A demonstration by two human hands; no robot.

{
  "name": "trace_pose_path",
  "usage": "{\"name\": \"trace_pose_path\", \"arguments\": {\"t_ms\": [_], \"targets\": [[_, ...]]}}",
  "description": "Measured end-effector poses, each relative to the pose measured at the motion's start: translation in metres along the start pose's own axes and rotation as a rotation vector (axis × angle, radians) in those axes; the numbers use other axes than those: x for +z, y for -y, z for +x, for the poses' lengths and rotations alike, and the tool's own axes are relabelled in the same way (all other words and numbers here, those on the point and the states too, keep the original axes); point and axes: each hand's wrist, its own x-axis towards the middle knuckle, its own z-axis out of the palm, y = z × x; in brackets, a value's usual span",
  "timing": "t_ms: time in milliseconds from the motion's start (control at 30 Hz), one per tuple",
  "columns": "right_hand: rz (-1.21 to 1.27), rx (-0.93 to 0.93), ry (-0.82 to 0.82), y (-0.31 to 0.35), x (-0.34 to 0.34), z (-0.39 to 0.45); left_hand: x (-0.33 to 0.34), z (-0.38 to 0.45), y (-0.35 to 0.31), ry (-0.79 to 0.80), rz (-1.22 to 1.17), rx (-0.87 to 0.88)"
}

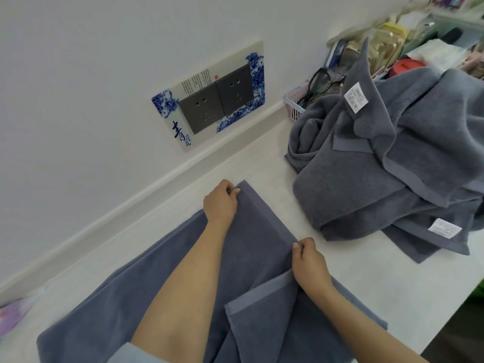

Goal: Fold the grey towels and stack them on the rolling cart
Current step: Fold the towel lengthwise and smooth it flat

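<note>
- Holding the far edge of the grey towel (pixel 162 271) by its two corners, the left hand (pixel 220 203) pinches one corner and the right hand (pixel 309 263) pinches the other; the fingers of both are curled round cloth.
- Risk: an uneven pull would likely skew the fold, since a loose flap already lies doubled beneath the right wrist.
- Risk: the towel hangs off the near edge of the bench (pixel 262 163); released early, it may slide down.
- Risk: the unfolded pile (pixel 379 163) sits close by and could catch a swung corner.
- The towel looks thick, soft, slate-grey, with a flat woven border.
- No rolling cart is in view.
</note>
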Motion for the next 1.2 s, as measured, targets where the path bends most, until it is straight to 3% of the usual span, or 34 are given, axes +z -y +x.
{"name": "trace_pose_path", "arguments": {"t_ms": [167,300,433,500,567,700,867,967,1033,1100,1200], "targets": [[-0.003,-0.019,-0.027,-0.003,-0.002,0.002,0.013,0.006,0.002,-0.028,0.168,0.012],[0.015,-0.037,-0.004,-0.007,-0.009,0.0,0.013,-0.005,-0.007,-0.058,0.167,-0.017],[0.094,0.038,-0.006,-0.01,-0.009,0.007,0.012,-0.061,-0.009,-0.18,0.11,0.201],[0.144,0.067,-0.001,-0.01,-0.01,0.01,0.014,-0.095,-0.006,-0.084,0.126,0.306],[0.16,0.073,0.029,-0.01,-0.012,0.012,0.017,-0.113,-0.002,0.121,0.218,0.332],[0.199,0.067,0.248,-0.013,-0.027,0.011,0.02,-0.113,0.007,0.424,0.409,0.295],[-0.034,0.032,0.708,-0.016,-0.071,-0.005,0.019,-0.113,0.004,0.492,0.481,0.271],[-0.191,0.057,0.832,-0.028,-0.099,-0.01,0.021,-0.112,0.004,0.495,0.492,0.254],[-0.159,0.081,0.78,-0.04,-0.114,-0.013,0.021,-0.113,0.004,0.502,0.499,0.241],[-0.09,0.108,0.612,-0.054,-0.124,-0.017,0.021,-0.113,0.0,0.502,0.499,0.222],[-0.136,0.078,0.41,-0.065,-0.123,-0.032,0.022,-0.123,-0.01,0.373,0.47,0.205]]}}
